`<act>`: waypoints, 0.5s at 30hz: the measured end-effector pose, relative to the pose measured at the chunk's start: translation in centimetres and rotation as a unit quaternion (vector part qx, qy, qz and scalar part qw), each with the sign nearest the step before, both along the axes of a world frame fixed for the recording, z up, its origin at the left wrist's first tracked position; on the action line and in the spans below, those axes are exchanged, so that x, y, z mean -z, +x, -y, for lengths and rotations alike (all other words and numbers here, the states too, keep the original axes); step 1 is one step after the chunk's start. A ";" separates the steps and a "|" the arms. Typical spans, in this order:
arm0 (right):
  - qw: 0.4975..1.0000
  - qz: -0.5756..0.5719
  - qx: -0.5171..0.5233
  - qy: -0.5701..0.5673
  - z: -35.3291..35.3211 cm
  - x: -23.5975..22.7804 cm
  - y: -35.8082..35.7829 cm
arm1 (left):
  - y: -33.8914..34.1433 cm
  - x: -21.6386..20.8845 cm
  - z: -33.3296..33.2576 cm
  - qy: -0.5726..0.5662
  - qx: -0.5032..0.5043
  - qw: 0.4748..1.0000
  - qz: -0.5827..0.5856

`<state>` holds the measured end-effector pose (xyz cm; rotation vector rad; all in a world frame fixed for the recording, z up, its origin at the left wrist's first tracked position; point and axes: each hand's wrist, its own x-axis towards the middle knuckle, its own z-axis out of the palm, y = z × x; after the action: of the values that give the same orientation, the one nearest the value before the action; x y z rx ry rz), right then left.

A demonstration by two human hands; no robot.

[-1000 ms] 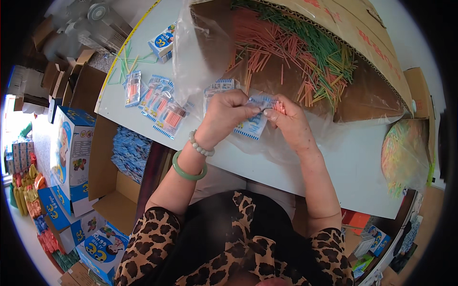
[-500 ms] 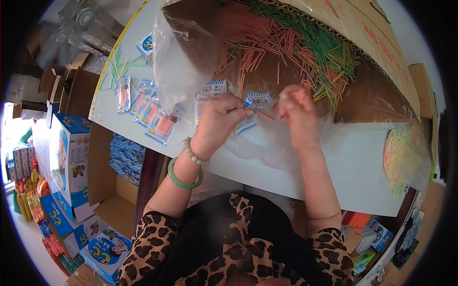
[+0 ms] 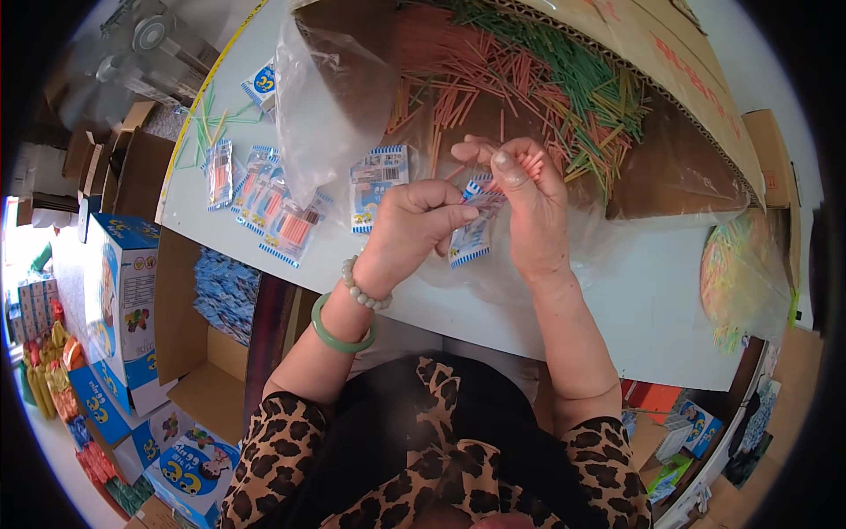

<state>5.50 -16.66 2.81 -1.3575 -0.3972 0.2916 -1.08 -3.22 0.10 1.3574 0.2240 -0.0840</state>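
White-grey surface (image 3: 634, 317), curved in the fisheye, yellow strip (image 3: 211, 70) along its left edge. Person's two bare hands near the middle. Left hand (image 3: 410, 220): thumb and fingers pinched on a small blue-striped packet (image 3: 483, 188). Right hand (image 3: 538, 212): fingers curled narrow on short pink sticks (image 3: 533, 165), right beside the packet; whether any stick is inside it, can't tell. Another striped packet (image 3: 470, 242) just below the hands, partly covered.

Large cardboard box (image 3: 652, 53) at the far side, opening toward the person, clear plastic liner (image 3: 300, 150) spilling out over the surface. Inside: loose pile of sticks (image 3: 493, 79), pink, green, some yellow. Left of the hands: flat blue-and-white packet (image 3: 379, 189), then a cluster of filled packets (image 3: 286, 225), one more packet (image 3: 219, 175), small carton (image 3: 262, 85) partly behind the liner, loose green straws (image 3: 207, 123). Right end: clear bag (image 3: 740, 278) of pale multicoloured sticks.

Room: open carton (image 3: 189, 339) left of the surface holding a heap of blue packets (image 3: 227, 295); blue-and-white printed boxes (image 3: 128, 300) beyond it; colourful bagged goods (image 3: 57, 379) far left; grey fan-like machine (image 3: 154, 35), blurred, upper left. Brown floor (image 3: 800, 370) at right.
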 end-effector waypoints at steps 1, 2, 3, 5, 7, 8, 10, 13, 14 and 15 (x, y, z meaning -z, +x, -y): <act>0.999 -0.039 -0.001 0.010 0.0 -0.1 -0.2 | -0.1 0.1 0.0 0.002 -0.001 1.000 0.005; 0.997 -0.079 -0.002 0.021 0.0 -0.1 -0.3 | -0.1 0.3 0.0 0.004 -0.001 1.000 0.010; 0.997 -0.078 -0.004 0.020 0.1 0.0 -0.4 | 0.1 0.9 0.3 0.003 -0.003 1.000 0.011; 0.994 -0.085 -0.040 0.050 0.5 0.5 -0.4 | 0.8 1.7 1.3 0.122 -0.054 0.963 0.233; 0.994 -0.081 -0.042 0.057 0.7 0.7 -0.6 | 0.4 1.8 1.7 0.050 -0.046 0.983 0.168; 0.994 -0.078 -0.042 0.065 0.8 0.8 -0.7 | 0.3 1.6 1.8 -0.022 -0.036 0.994 0.100; 0.998 -0.051 -0.047 0.008 1.0 0.9 -0.6 | 0.2 1.4 1.9 -0.067 -0.045 0.993 0.086; 0.985 0.032 -0.065 -0.156 1.7 1.1 -0.6 | -0.1 1.4 1.4 -0.124 -0.050 0.989 0.067; 0.958 0.087 -0.075 -0.262 2.0 1.0 -0.6 | -0.1 1.4 1.2 -0.137 -0.043 0.988 0.064; 0.958 0.087 -0.074 -0.262 2.4 0.5 -0.7 | -0.2 1.2 1.0 -0.137 -0.042 0.988 0.065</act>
<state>4.78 -19.10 2.34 -1.8862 -0.5993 0.4225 -1.32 -4.19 -1.11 1.0744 0.1540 0.0436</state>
